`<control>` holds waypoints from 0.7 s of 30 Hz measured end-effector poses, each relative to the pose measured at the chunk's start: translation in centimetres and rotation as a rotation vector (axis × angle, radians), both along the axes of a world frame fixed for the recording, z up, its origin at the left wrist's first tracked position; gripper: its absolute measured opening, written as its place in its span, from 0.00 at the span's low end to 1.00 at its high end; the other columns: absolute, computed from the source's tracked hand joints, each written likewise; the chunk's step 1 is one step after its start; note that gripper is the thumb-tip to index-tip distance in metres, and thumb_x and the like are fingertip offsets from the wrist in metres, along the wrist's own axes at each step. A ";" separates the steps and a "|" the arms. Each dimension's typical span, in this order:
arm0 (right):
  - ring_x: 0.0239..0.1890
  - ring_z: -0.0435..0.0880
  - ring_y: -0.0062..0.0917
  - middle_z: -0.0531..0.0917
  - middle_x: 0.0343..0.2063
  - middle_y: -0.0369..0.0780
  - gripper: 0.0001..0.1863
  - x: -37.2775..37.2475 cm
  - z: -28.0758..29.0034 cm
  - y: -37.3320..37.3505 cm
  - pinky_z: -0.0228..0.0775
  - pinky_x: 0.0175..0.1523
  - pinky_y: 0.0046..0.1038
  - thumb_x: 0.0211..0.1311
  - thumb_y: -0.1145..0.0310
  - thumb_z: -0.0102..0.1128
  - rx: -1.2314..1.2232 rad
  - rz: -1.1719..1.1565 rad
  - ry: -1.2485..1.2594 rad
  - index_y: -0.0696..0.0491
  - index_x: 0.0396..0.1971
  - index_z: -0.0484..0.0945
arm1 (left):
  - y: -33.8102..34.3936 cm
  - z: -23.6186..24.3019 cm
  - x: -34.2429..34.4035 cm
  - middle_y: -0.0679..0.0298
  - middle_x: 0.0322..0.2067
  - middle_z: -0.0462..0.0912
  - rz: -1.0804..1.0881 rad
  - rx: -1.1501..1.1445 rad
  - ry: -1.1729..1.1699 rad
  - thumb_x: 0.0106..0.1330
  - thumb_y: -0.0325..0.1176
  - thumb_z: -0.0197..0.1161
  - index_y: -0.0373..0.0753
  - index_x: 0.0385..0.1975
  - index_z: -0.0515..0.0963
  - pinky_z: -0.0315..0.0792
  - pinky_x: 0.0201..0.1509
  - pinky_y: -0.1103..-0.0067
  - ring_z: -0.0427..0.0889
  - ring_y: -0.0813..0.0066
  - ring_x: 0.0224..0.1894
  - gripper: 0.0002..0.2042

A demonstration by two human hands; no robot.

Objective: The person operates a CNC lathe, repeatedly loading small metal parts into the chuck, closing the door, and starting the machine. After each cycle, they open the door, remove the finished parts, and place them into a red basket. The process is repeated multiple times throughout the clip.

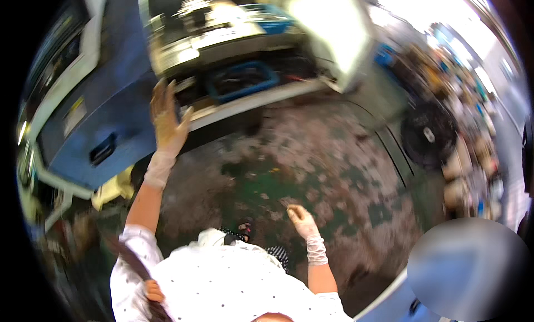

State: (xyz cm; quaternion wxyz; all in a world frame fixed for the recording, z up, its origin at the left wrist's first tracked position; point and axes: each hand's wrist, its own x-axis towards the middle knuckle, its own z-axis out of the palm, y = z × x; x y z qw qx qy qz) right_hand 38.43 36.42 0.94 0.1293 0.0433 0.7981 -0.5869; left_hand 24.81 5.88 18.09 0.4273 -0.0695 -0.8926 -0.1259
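Observation:
My left hand (168, 119), in a pale thin glove, reaches forward at the left. Its fingers are stretched and the thumb stands apart, with nothing held. It is in front of the machine's opening, at the edge of a blue machine panel (125, 119) with a dark recessed handle (103, 149); whether it touches the panel I cannot tell. My right hand (301, 222), also gloved, hangs low over the floor on the right of my body. Its fingers are curled in, and nothing shows in them.
A blue basket (242, 80) with dark contents sits low in the machine opening, and another blue basket (272, 24) stands higher. A round black fan-like object (429, 134) stands at the right, near blurred piled goods (464, 149). The green floor (261, 183) is worn.

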 end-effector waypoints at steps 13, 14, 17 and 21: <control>0.35 0.68 0.33 0.71 0.31 0.42 0.10 -42.5 7.7 -17.0 0.59 0.41 0.27 0.41 0.73 0.50 0.104 0.439 1.097 0.56 0.28 0.69 | -7.7 -1.0 -6.6 0.61 0.42 0.64 0.835 -0.128 0.238 0.44 0.31 0.51 0.36 0.42 0.61 0.48 0.50 0.66 0.60 0.63 0.46 0.21; 0.34 0.68 0.33 0.71 0.30 0.42 0.10 -46.2 9.0 -18.6 0.59 0.40 0.27 0.41 0.73 0.50 0.149 0.486 1.157 0.56 0.29 0.69 | -7.6 -1.3 -7.2 0.59 0.42 0.64 0.846 -0.135 0.283 0.45 0.30 0.51 0.35 0.41 0.61 0.48 0.50 0.66 0.61 0.62 0.46 0.20; 0.33 0.69 0.33 0.71 0.29 0.41 0.09 -54.4 11.6 -25.4 0.62 0.36 0.28 0.40 0.72 0.50 0.247 0.714 1.161 0.54 0.27 0.69 | -7.0 -1.5 -8.0 0.56 0.42 0.63 0.992 -0.105 0.331 0.46 0.28 0.50 0.34 0.40 0.62 0.48 0.51 0.65 0.60 0.60 0.46 0.18; 0.18 0.73 0.31 0.73 0.14 0.42 0.03 -61.2 12.5 -31.4 0.65 0.25 0.27 0.35 0.73 0.48 0.702 1.035 1.475 0.54 0.12 0.72 | -6.7 -1.8 -8.9 0.54 0.43 0.62 1.064 -0.025 0.334 0.47 0.25 0.49 0.32 0.40 0.61 0.47 0.51 0.64 0.59 0.58 0.47 0.17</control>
